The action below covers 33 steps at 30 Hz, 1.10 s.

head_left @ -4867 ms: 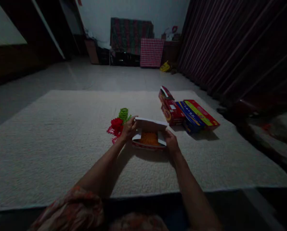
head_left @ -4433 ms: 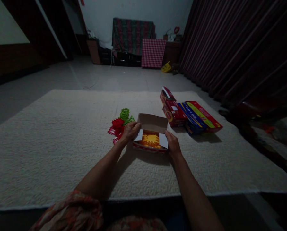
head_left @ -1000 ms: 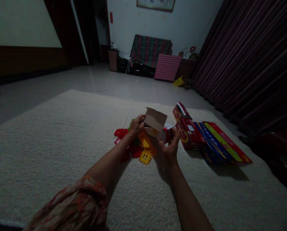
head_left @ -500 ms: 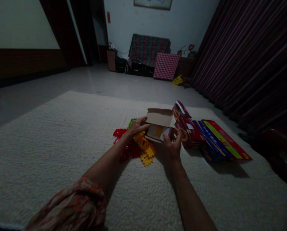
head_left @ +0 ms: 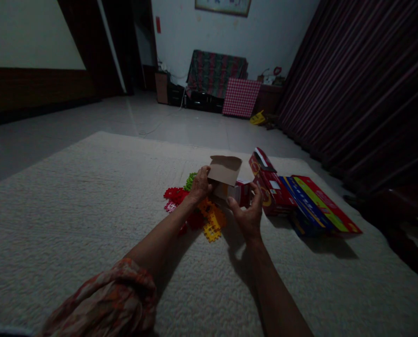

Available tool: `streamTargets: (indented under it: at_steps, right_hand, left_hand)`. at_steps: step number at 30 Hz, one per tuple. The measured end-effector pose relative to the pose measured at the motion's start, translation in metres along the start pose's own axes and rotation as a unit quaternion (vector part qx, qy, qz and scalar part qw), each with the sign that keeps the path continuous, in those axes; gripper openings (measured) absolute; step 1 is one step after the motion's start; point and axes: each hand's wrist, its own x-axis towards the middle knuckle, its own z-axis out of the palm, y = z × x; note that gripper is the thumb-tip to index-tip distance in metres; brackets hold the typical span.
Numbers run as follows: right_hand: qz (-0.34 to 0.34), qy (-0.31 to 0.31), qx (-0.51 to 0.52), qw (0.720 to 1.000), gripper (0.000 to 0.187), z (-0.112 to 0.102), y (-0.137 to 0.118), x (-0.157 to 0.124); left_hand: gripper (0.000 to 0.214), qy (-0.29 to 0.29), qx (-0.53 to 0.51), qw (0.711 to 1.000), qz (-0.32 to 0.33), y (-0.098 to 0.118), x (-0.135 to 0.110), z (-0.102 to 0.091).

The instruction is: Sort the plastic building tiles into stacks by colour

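Left hand (head_left: 201, 186) fingers clamped the cardboard box (head_left: 225, 169) at centre frame; right hand (head_left: 248, 219) grip was unclear. Yellow toothed tiles (head_left: 216, 219) lay out, some seemingly left inside.

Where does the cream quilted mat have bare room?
The mat left of the toothed red, green and yellow plastic pieces, and nearside of red and blue cartons. Crowded between them: left hand and right hand hold an open brown-lined cardboard box.

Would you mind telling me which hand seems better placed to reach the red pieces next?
Probably the left hand: it is close to the red pieces, while the right hand is farther off, at the other side of the open box.
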Motion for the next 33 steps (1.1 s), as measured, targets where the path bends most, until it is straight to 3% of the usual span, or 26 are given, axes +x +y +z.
streamTargets:
  at_steps: [4, 11, 15, 19, 24, 27, 30, 33]
  right_hand:
    - [-0.048, -0.011, -0.021, 0.999, 0.073, -0.001, -0.003, 0.002]
    - [-0.248, -0.057, -0.094, 0.963, 0.077, -0.004, -0.044, 0.006]
    - [-0.282, -0.086, -0.086, 0.952, 0.076, 0.0, -0.048, 0.007]
    - [-0.259, -0.112, -0.084, 0.956, 0.078, 0.002, -0.042, 0.008]
    - [-0.24, -0.152, -0.07, 0.956, 0.074, -0.001, -0.044, 0.008]
    - [-0.198, -0.137, -0.057, 0.969, 0.075, 0.002, -0.041, 0.007]
    - [-0.096, -0.09, 0.012, 0.991, 0.08, 0.006, -0.03, 0.005]
    - [0.059, -0.049, 0.112, 0.991, 0.081, 0.006, -0.018, 0.004]
  left_hand:
    - [0.054, 0.041, -0.011, 0.999, 0.009, -0.002, 0.0, -0.002]
    - [0.047, 0.157, -0.062, 0.986, 0.007, -0.001, 0.007, -0.009]
    - [0.043, 0.205, -0.087, 0.974, -0.024, -0.003, 0.01, -0.014]
    - [0.048, 0.199, -0.082, 0.976, -0.039, -0.003, 0.008, -0.02]
    - [0.044, 0.146, -0.056, 0.985, -0.071, 0.004, 0.004, -0.028]
    - [0.045, 0.141, -0.029, 0.988, -0.06, 0.008, 0.006, -0.029]
    - [0.041, 0.104, 0.019, 0.994, -0.013, 0.012, 0.009, -0.03]
    - [0.036, -0.007, 0.096, 0.995, -0.006, 0.016, 0.011, -0.03]
